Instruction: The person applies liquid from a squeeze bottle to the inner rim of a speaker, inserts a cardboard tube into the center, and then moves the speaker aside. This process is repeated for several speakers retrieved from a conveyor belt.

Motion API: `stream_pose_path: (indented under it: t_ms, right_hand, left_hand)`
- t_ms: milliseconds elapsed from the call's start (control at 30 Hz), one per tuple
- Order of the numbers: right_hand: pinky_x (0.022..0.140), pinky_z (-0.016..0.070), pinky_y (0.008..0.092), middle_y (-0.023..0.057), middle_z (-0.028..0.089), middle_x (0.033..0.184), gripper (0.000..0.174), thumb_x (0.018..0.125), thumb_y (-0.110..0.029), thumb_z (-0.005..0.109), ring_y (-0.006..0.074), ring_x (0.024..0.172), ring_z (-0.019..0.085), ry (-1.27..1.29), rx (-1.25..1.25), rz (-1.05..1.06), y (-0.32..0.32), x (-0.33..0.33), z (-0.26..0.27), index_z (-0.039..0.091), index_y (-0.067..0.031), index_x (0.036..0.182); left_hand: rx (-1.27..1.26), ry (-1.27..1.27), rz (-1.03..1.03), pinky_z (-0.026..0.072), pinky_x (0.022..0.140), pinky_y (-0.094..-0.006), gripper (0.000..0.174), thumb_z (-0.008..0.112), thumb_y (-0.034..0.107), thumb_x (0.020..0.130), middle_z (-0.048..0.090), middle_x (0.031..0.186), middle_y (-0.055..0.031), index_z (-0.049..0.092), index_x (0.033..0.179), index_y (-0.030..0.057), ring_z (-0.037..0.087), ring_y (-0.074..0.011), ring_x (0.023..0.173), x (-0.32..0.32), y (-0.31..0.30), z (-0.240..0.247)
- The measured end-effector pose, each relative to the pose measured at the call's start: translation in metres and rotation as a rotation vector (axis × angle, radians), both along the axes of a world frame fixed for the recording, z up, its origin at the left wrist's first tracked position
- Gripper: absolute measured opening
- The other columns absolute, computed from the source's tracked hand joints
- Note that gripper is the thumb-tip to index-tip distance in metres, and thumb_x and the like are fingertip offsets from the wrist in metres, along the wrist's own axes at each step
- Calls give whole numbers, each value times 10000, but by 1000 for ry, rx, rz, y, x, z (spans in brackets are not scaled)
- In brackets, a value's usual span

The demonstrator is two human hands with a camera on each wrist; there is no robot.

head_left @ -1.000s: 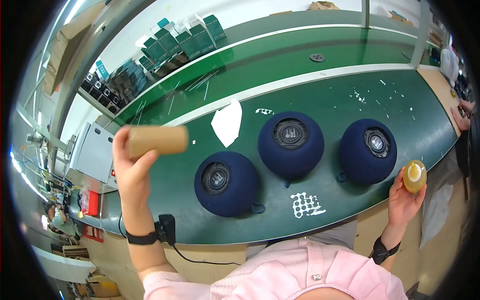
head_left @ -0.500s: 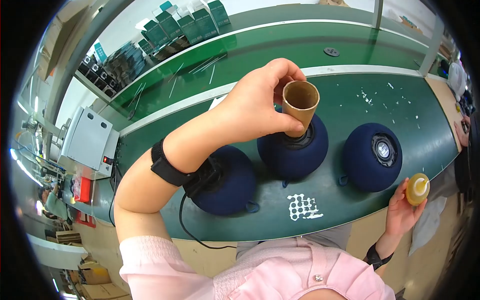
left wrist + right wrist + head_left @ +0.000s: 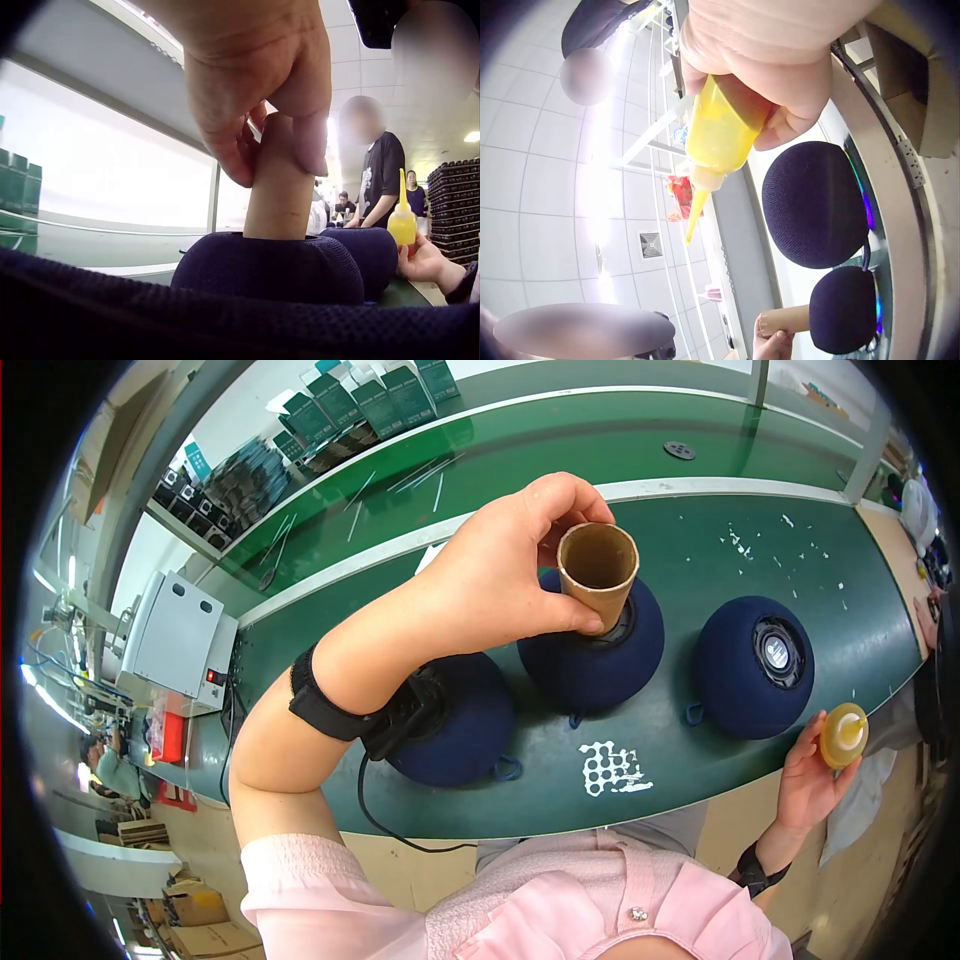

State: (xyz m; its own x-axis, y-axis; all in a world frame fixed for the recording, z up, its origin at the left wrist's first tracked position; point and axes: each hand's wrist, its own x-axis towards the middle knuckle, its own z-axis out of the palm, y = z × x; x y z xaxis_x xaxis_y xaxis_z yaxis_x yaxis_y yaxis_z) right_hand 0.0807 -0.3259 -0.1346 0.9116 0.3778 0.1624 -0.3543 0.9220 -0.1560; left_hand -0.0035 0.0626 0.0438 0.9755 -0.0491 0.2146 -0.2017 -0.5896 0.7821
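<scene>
My left hand [image 3: 500, 570] grips a brown cardboard tube [image 3: 597, 575], standing on the recessed top of the middle navy ball-shaped speaker [image 3: 600, 670]. In the left wrist view the tube [image 3: 279, 187] meets the top of the speaker [image 3: 247, 266]. My right hand [image 3: 808, 785] holds a yellow squeeze bottle [image 3: 845, 736] off the table's right front edge; the right wrist view shows the bottle [image 3: 724, 135] with its nozzle out. A second speaker [image 3: 755, 685] sits at the right, and a third [image 3: 460, 735] is partly behind my left forearm.
White perforated scrap [image 3: 612, 769] lies near the front edge of the green table [image 3: 540, 800]. A grey machine [image 3: 177, 635] and red bin [image 3: 168, 738] are at the left. Green boxes [image 3: 375, 408] stand at the back. A cable hangs from my left wrist.
My left hand has swung from the left side to the middle speaker, bringing the tube upright onto its top. The right hand still holds the bottle and has shifted slightly in view.
</scene>
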Motion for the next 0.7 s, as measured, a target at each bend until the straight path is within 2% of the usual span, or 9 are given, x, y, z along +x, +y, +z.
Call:
stream_pose_path:
  t_ms: [133,233,333,433,700]
  right_hand:
    - [903,426,421,202,349,1331,560,857,-264,568,319,1215,393,-20,9,15,0,0,0,333,-56,1320]
    - [902,422,424,204,345,1334,558,858,-263,567,319,1218,390,-25,16,30,-1,1,0,333,-56,1320]
    - [903,424,424,206,342,1333,555,859,-265,566,317,1220,387,-7,25,32,0,-1,1,334,-58,1320]
    - [904,427,422,205,341,1332,552,860,-263,566,316,1221,385,-14,14,13,0,0,0,336,-60,1319]
    - [907,428,417,204,344,1329,553,857,-255,573,317,1222,384,-14,23,15,1,-1,1,336,-59,1317]
  left_hand:
    - [70,7,7,459,836,-255,618,795,-8,580,545,1023,-20,466,1100,45,551,-112,964,-1,1,3]
    - [22,45,32,455,867,-269,626,795,-12,578,538,1040,-31,459,1104,39,545,-119,978,1,5,4]
    - [-145,-24,51,444,908,-295,635,785,-19,590,527,1069,-59,438,1120,27,531,-141,1010,2,9,5]
    - [-151,-117,38,496,840,-293,558,776,23,601,570,995,-55,469,1067,28,579,-145,946,5,11,0]
    - [-122,-54,24,489,855,-299,556,771,14,592,569,996,-59,475,1062,33,582,-156,952,6,7,-5]
